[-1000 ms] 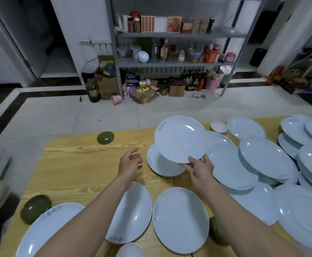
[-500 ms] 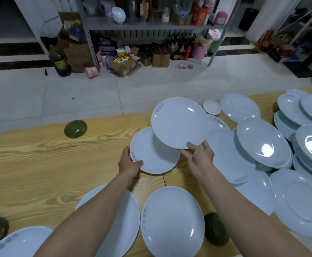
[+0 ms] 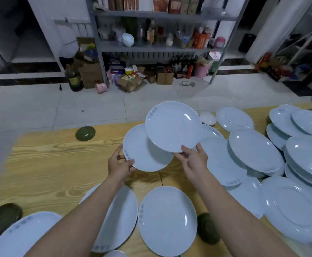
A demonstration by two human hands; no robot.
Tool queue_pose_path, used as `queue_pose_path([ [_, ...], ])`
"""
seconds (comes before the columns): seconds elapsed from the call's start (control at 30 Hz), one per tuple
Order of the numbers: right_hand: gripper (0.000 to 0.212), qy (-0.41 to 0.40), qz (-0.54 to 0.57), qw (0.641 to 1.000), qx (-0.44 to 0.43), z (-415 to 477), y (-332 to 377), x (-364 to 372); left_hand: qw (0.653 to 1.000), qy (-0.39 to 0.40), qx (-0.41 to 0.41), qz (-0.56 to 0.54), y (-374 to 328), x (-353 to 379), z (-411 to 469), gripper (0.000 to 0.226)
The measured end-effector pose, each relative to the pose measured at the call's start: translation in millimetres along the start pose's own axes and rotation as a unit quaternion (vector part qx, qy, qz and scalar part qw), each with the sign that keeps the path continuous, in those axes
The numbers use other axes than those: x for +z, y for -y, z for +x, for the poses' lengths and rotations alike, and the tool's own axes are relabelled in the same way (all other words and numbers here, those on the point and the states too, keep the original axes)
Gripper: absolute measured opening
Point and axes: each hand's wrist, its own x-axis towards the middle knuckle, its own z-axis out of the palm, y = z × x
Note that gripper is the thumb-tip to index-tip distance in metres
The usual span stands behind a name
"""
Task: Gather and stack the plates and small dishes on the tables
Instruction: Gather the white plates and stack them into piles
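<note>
The right hand (image 3: 192,160) pinches a plate (image 3: 173,127) by its near rim, raised over the table (image 3: 49,164). The left hand (image 3: 119,164) grips a second plate (image 3: 144,156) by its left rim, partly beneath the first, toward the table's far edge.

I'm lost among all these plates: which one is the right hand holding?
The uppermost plate; the right hand pinches its near rim. It overlaps the lower plate, gripped by the left hand.

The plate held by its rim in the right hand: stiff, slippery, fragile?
Probably stiff: the right hand pinches only the near rim of the upper plate, yet nothing sags. Bright highlights suggest a glossy glaze, so it may slip. It looks ceramic, so it could chip against the lower plate in the left hand.
</note>
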Motion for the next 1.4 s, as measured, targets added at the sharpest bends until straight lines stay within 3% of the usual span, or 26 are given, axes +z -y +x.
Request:
queue_pose_path([
  [0.3,0.058,0.099,0.007,0.995,-0.025,-95.6,13.3,-14.9,0.992,-0.046,0.110,-0.031,-35.3,-54.7,-130.6,0.082],
  [0.63,0.066,0.165,-0.013,0.986,0.016,-194.6,-20.1,-33.9,0.981,-0.123,0.132,-0.075,-12.3,-149.0,-251.0,0.083],
  [0.97,0.062,0.195,-0.054,0.978,0.056,-253.5,-85.8,-15.4,0.970,-0.184,0.112,-0.115,17.5,-244.2,-277.3,0.080],
  [1.4,0.063,0.169,-0.129,0.974,0.080,-277.8,-168.7,-14.3,0.966,-0.220,0.005,-0.139,67.4,-320.0,-244.9,0.083],
])
